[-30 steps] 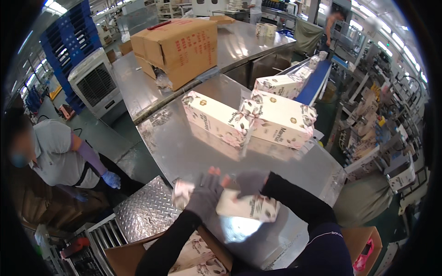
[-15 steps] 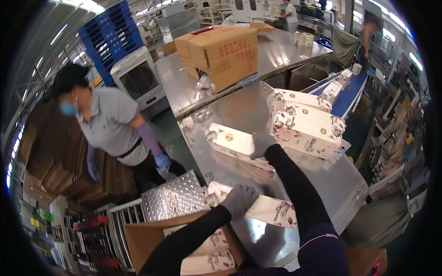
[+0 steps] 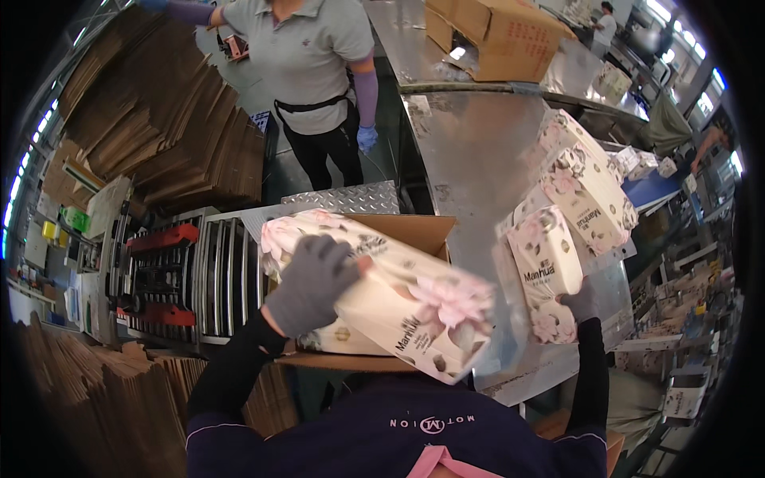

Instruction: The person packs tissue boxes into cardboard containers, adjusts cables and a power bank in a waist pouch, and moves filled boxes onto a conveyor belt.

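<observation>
My left hand [image 3: 309, 280], in a grey glove, grips a long white pack with pink flower print [image 3: 398, 303] and holds it tilted over an open cardboard box [image 3: 414, 229] in front of me. More packs lie inside the box under it. My right hand [image 3: 580, 301], also gloved, holds the lower end of a second flowered pack [image 3: 545, 275] standing upright at the edge of the steel table [image 3: 470, 151]. Two similar packs [image 3: 586, 179] lie just behind it on the table.
A person in a grey shirt with blue gloves [image 3: 319, 72] stands across from me beside the table. Flat cardboard stacks [image 3: 159, 127] fill the left side. A roller conveyor [image 3: 199, 271] lies left of the box. A large brown carton [image 3: 498, 36] sits on the far table.
My view has swung left and down. My left hand has carried the pack from the table to above the open box. My right hand has taken hold of another pack on the table.
</observation>
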Demonstrator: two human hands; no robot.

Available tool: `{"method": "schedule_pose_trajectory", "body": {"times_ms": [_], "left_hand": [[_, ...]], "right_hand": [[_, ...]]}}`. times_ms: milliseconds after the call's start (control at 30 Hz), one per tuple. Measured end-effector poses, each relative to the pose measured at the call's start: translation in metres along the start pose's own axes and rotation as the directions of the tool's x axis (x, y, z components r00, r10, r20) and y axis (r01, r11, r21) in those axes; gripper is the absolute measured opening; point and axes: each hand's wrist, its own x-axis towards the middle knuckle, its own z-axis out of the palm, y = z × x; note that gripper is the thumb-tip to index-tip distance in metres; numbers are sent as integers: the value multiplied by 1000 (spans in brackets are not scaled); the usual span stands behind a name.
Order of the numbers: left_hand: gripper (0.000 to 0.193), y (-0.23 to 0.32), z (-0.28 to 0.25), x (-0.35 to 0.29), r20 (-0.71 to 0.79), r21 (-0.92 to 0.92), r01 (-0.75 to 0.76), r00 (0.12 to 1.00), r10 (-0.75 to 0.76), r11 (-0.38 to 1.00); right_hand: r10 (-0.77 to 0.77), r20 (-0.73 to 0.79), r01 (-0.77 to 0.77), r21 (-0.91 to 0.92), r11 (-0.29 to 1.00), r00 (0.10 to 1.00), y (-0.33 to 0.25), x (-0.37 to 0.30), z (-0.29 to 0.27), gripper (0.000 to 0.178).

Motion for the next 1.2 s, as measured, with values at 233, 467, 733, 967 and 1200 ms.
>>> {"method": "schedule_pose_trajectory", "body": {"times_ms": [233, 467, 733, 967, 1200], "left_hand": [[41, 14, 85, -37, 322, -118, 363, 894, -310, 924], [51, 55, 192, -99, 289, -55, 552, 807, -516, 832], [40, -26, 30, -113, 212, 318, 910, 205, -956, 266], [21, -122, 70, -184, 341, -213, 884, 467, -816, 417], [20, -178, 38, -266, 303, -126, 884, 467, -831, 451]], "right_hand": [[-488, -252, 494, 733, 467, 836, -158, -68, -4, 75], [-945, 205, 931, 210, 298, 256, -318, -55, 113, 75], [-744, 605, 910, 74, 407, 284, -345, 3, 257, 73], [-440, 357, 75, 701, 709, 824, -275, -53, 178, 38], [-24, 425, -311, 699, 644, 905, -234, -149, 272, 72]]}}
